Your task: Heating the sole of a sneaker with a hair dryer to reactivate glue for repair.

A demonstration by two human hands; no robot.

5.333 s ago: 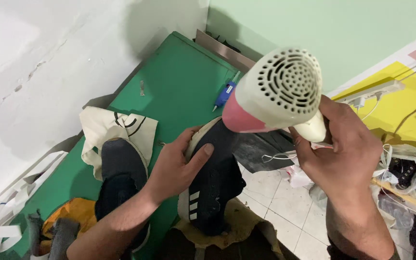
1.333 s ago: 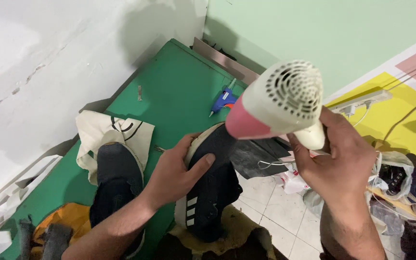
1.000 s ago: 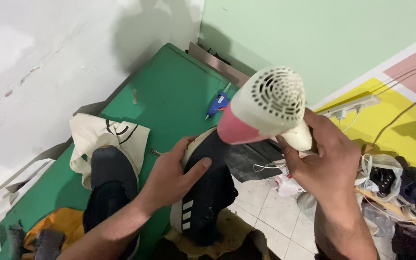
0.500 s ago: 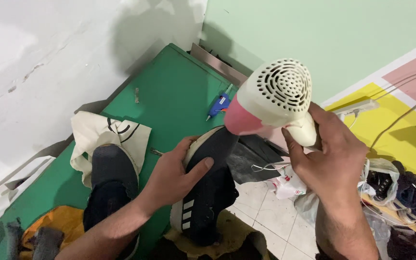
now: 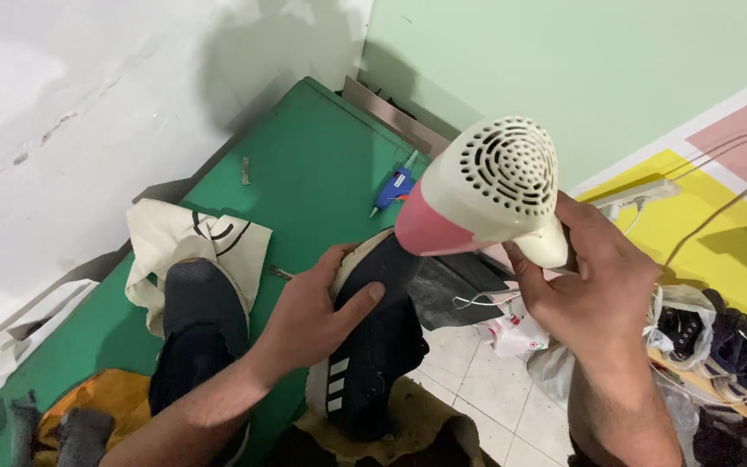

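1. Head view, what has changed: compared with half a second ago the hair dryer (image 5: 488, 192) sits slightly lower and closer to the shoe (image 5: 373, 337), its pink nozzle end now just above the toe. Five seconds ago it pointed at the same spot, so the warm air keeps being aimed at the front of the shoe; my judgement is that the heating of the toe goes on without a break.

2. Head view, the shoe's place: the dark shoe with white stripes stands tilted, toe up and away, heel down near the bottom middle of the picture, over a brown cloth (image 5: 408, 428). It has barely shifted against the earlier pictures.

3. Head view, left hand (image 5: 309, 316): it wraps the shoe's left side, thumb laid across the upper, fingers curled round the pale sole edge. The grip is firm and partly closed.

4. Head view, right hand (image 5: 594, 290): it is clenched around the dryer's cream handle, to the right of the shoe.

5. Head view, surroundings: a second dark shoe (image 5: 201, 324) lies to the left on a white bag (image 5: 179, 242), both on a green board (image 5: 304, 182). A blue glue gun (image 5: 393, 186) lies at the far end of it. Other shoes (image 5: 719, 342) sit on a shelf at the right.
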